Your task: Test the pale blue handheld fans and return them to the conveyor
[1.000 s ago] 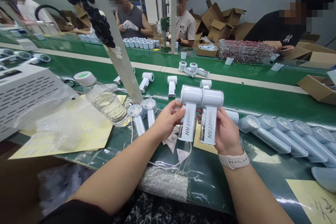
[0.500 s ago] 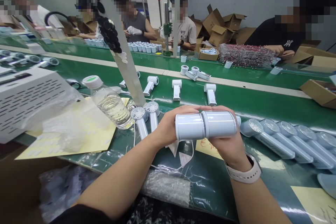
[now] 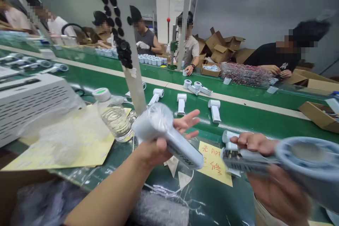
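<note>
My left hand (image 3: pixel 156 152) holds a light blue handheld fan (image 3: pixel 182 144), with its thumb on the near side and its other fingers stretched out behind. The fan's round head (image 3: pixel 152 122) points up and left, and "FAN" is printed on the handle. To the right, my right hand (image 3: pixel 280 183) grips a second handheld fan (image 3: pixel 249 160) by its handle, where what looks like a circuit board shows. Its ring-shaped head (image 3: pixel 307 153) is blurred by motion. Under the hands lies a yellow note (image 3: pixel 215 164) with red handwriting. More fan parts (image 3: pixel 230 137) sit partly hidden behind my right hand.
Several fans (image 3: pixel 214 109) lie on the green conveyor (image 3: pixel 243 116). A plastic bottle (image 3: pixel 113 116) stands left, beside yellow sheets (image 3: pixel 97 152) and a slotted white box (image 3: pixel 34 99). A pale post (image 3: pixel 132 88) rises near the bottle. Co-workers sit across the belt, near cardboard boxes (image 3: pixel 222 53).
My hands have moved apart from holding two fans side by side. My right hand has carried one right and down; the other has turned in my left hand. A co-worker's hand now touches a small cup-shaped part.
</note>
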`<action>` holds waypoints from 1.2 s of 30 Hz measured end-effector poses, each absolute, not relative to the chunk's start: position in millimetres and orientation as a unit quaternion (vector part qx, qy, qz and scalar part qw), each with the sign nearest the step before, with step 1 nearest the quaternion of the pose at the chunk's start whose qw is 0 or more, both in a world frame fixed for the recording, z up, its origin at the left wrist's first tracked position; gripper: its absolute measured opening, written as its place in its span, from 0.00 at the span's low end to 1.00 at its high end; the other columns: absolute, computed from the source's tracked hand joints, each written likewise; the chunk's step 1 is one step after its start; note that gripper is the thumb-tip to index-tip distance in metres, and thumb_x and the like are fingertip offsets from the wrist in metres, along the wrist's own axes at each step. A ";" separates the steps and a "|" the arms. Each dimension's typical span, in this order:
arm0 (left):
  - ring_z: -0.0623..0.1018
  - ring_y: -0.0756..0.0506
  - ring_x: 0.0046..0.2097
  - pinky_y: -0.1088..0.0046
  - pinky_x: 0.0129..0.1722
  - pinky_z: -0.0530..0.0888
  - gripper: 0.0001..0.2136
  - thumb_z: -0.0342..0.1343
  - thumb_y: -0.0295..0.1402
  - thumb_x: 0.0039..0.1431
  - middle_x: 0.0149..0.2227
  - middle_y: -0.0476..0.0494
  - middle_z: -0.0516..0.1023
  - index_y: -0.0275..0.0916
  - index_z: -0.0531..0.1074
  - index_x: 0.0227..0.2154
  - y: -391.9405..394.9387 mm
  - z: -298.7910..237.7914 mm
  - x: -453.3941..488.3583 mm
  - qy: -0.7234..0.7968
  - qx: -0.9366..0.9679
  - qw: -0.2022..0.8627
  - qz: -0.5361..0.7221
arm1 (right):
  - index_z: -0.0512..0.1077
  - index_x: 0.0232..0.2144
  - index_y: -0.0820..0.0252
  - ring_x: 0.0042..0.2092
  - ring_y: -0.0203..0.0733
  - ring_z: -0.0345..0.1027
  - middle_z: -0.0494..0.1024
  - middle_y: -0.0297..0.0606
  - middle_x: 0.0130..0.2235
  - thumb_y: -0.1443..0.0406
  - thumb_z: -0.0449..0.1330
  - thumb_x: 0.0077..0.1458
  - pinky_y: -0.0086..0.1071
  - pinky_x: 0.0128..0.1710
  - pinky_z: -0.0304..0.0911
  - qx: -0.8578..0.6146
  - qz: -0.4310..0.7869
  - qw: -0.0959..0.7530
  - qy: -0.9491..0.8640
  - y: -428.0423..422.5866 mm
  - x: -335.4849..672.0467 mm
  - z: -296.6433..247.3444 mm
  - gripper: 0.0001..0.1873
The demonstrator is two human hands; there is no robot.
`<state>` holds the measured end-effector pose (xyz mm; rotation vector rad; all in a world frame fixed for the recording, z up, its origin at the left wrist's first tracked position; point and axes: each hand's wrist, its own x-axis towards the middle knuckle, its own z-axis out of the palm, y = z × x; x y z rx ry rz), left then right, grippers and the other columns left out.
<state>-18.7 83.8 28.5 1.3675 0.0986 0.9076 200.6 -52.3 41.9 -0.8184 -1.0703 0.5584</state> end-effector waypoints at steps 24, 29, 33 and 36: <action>0.67 0.30 0.66 0.42 0.64 0.67 0.37 0.64 0.54 0.51 0.67 0.47 0.61 0.66 0.57 0.63 92.8 -28.3 21.9 0.247 0.771 0.466 0.356 | 0.56 0.70 0.50 0.54 0.57 0.71 0.70 0.47 0.58 0.60 0.73 0.42 0.52 0.56 0.67 -0.791 0.166 0.316 -0.497 -125.2 226.8 22.3 0.54; 0.68 0.29 0.65 0.43 0.61 0.69 0.34 0.57 0.57 0.54 0.65 0.38 0.61 0.55 0.55 0.62 84.9 -12.3 23.4 0.332 0.748 0.485 0.307 | 0.63 0.66 0.55 0.57 0.59 0.68 0.72 0.47 0.54 0.68 0.68 0.47 0.52 0.60 0.63 -0.893 0.045 0.227 -0.387 -211.8 276.9 -26.0 0.44; 0.68 0.28 0.65 0.41 0.61 0.69 0.32 0.56 0.54 0.56 0.64 0.35 0.60 0.49 0.56 0.60 87.0 -9.3 29.2 0.340 0.756 0.470 0.303 | 0.70 0.60 0.55 0.66 0.69 0.54 0.60 0.53 0.64 0.63 0.64 0.55 0.60 0.61 0.58 -0.920 -0.144 0.175 -0.318 -232.0 299.1 -50.4 0.29; 0.67 0.30 0.65 0.41 0.62 0.68 0.28 0.54 0.52 0.58 0.63 0.35 0.60 0.47 0.58 0.58 91.8 -12.5 30.3 0.317 0.776 0.444 0.316 | 0.70 0.59 0.53 0.67 0.69 0.52 0.59 0.51 0.64 0.60 0.62 0.56 0.61 0.60 0.59 -0.920 -0.170 0.147 -0.320 -235.9 313.4 -57.9 0.27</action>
